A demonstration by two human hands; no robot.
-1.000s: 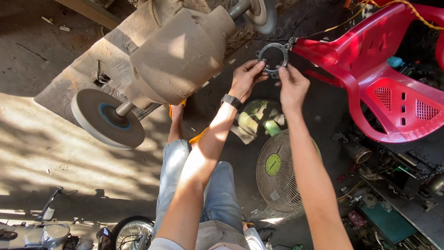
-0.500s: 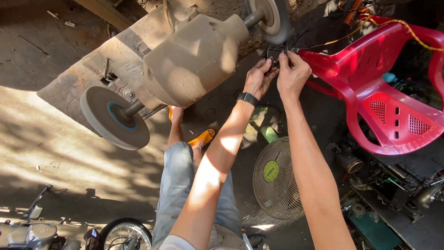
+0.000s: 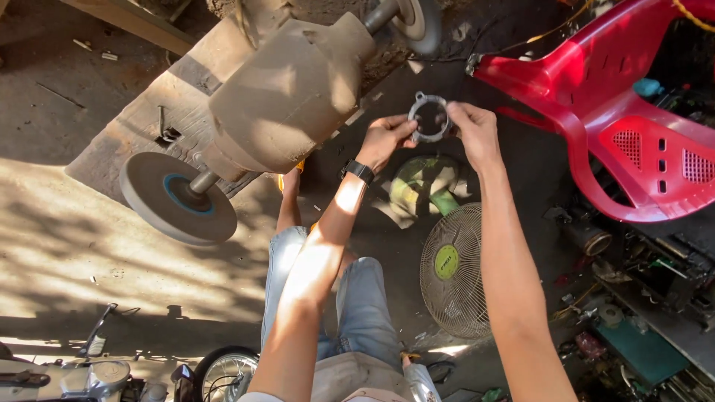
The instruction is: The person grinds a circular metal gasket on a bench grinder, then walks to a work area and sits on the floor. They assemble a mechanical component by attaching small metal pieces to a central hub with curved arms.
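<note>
Gripping a thin metal ring (image 3: 430, 117) by opposite edges, fingers of the left hand (image 3: 383, 139) and right hand (image 3: 474, 133) hold it raised beside the bench grinder (image 3: 287, 97), above a fan guard (image 3: 456, 269).

Dirt floor (image 3: 67, 246) — fan grille (image 3: 456, 272), red plastic chair (image 3: 625, 126), bench grinder (image 3: 287, 97) resting there.
</note>
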